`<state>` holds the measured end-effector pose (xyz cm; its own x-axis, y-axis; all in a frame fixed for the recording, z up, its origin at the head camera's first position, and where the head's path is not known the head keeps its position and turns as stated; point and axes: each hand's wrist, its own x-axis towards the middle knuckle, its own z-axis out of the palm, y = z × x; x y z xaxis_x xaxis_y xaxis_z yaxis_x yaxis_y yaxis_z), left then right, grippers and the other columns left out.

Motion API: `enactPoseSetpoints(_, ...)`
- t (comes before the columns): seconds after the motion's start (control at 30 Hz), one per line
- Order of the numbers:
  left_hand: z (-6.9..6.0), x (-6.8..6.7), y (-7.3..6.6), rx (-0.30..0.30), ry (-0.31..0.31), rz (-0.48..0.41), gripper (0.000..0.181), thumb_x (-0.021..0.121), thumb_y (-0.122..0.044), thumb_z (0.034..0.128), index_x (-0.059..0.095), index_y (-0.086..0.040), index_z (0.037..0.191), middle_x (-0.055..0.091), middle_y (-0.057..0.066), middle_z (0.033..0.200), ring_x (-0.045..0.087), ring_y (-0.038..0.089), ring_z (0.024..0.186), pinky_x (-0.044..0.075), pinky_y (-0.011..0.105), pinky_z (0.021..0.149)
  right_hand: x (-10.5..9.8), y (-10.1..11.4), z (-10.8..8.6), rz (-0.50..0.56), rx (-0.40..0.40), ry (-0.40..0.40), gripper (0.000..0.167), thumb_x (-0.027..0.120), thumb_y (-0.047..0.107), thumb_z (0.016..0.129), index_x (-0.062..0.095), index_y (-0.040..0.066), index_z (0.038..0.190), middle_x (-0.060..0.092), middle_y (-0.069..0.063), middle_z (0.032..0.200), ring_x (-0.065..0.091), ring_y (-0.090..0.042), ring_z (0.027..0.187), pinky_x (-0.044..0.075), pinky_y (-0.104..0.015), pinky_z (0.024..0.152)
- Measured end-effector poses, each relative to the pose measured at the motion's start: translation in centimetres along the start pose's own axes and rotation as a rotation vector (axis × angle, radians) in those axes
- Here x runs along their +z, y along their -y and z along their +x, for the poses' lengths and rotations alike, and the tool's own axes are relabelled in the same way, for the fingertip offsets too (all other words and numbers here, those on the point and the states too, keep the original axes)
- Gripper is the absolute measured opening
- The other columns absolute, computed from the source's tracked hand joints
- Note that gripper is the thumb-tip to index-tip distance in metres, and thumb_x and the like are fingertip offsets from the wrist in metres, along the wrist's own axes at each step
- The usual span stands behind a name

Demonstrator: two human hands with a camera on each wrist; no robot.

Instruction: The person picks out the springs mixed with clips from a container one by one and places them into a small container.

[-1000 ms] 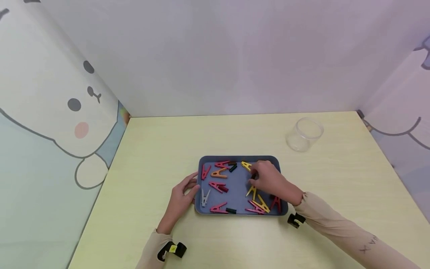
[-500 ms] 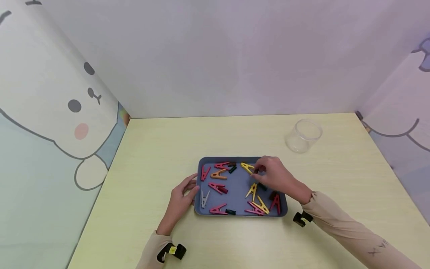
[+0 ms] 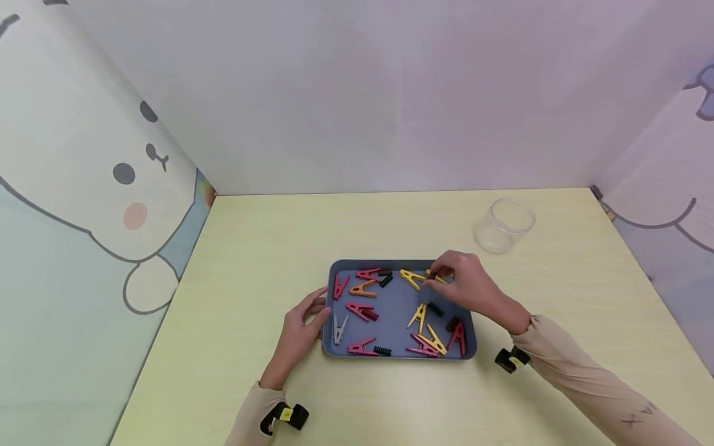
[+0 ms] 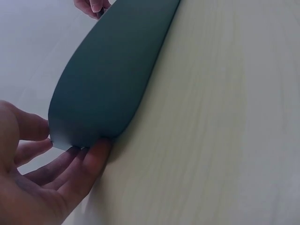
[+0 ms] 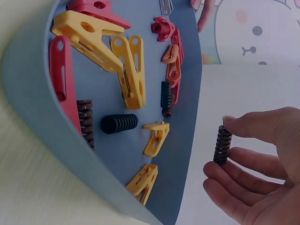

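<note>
A dark coil spring (image 5: 222,145) is pinched between the thumb and fingers of the right hand (image 3: 468,285), above the back right part of the blue-grey tray (image 3: 398,355). Yellow clips (image 3: 417,317), red clips (image 3: 457,339), an orange clip (image 3: 364,289) and a grey clip (image 3: 339,329) lie in the tray among loose springs, including a black one (image 5: 119,123). Part of a yellow clip shows beneath the right hand. Against the tray's left edge rests the left hand (image 3: 298,334), its relaxed fingers and thumb touching the outer wall (image 4: 103,79).
A clear round container (image 3: 504,226) stands on the pale wooden table (image 3: 268,248), behind and right of the tray. Behind the table rises a plain pale wall (image 3: 390,93); cartoon-printed panels flank it on both sides.
The right hand has moved right and toward the tray's back edge with the spring, uncovering a black spring and another yellow clip. The left hand looks the same.
</note>
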<state>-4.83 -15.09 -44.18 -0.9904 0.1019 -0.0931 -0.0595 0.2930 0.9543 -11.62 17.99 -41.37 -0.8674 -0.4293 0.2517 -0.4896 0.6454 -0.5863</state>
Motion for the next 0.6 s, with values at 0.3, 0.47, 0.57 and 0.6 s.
enactPoseSetpoints(0.3, 0.2, 0.1, 0.5, -0.010, -0.016, -0.003, 0.043, 0.059, -0.004, 0.0924, 0.051, -0.002, 0.134, 0.058, 0.023, 0.117, 0.060, 0.031, 0.102, 0.054, 0.040, 0.057, -0.9, -0.6, -0.2, -0.011, -0.059, -0.076, 0.021, 0.083, 0.013, 0.071, 0.069, 0.006, 0.085, 0.064, -0.002, 0.082, 0.063, -0.017, 0.071, 0.053, -0.032, 0.063)
enactPoseSetpoints(0.47, 0.8, 0.4, 2.7, 0.009, -0.050, 0.004, 0.042, 0.062, -0.006, 0.0915, 0.054, -0.007, 0.133, 0.061, 0.018, 0.115, 0.061, 0.028, 0.101, 0.054, 0.034, 0.055, -1.2, -0.7, -0.3, -0.005, -0.076, -0.107, 0.020, 0.083, 0.010, 0.070, 0.069, 0.007, 0.085, 0.065, -0.002, 0.082, 0.063, -0.012, 0.070, 0.053, -0.030, 0.063)
enactPoseSetpoints(0.57, 0.9, 0.5, 3.5, 0.021, -0.063, 0.015, 0.041, 0.063, -0.008, 0.0910, 0.056, -0.012, 0.131, 0.062, 0.014, 0.113, 0.061, 0.025, 0.100, 0.053, 0.029, 0.055, -1.3, -0.7, -0.4, -0.002, -0.073, -0.112, 0.020, 0.082, 0.010, 0.071, 0.069, 0.007, 0.085, 0.065, -0.002, 0.082, 0.063, -0.011, 0.071, 0.053, -0.030, 0.064)
enactPoseSetpoints(0.6, 0.9, 0.6, 3.6, 0.022, -0.064, 0.016, 0.041, 0.063, -0.008, 0.0910, 0.057, -0.013, 0.131, 0.062, 0.013, 0.113, 0.061, 0.025, 0.100, 0.053, 0.029, 0.055, -1.4, -0.7, -0.4, -0.003, -0.073, -0.112, 0.020, 0.083, 0.010, 0.071, 0.069, 0.007, 0.085, 0.065, -0.002, 0.082, 0.062, -0.011, 0.071, 0.053, -0.030, 0.064)
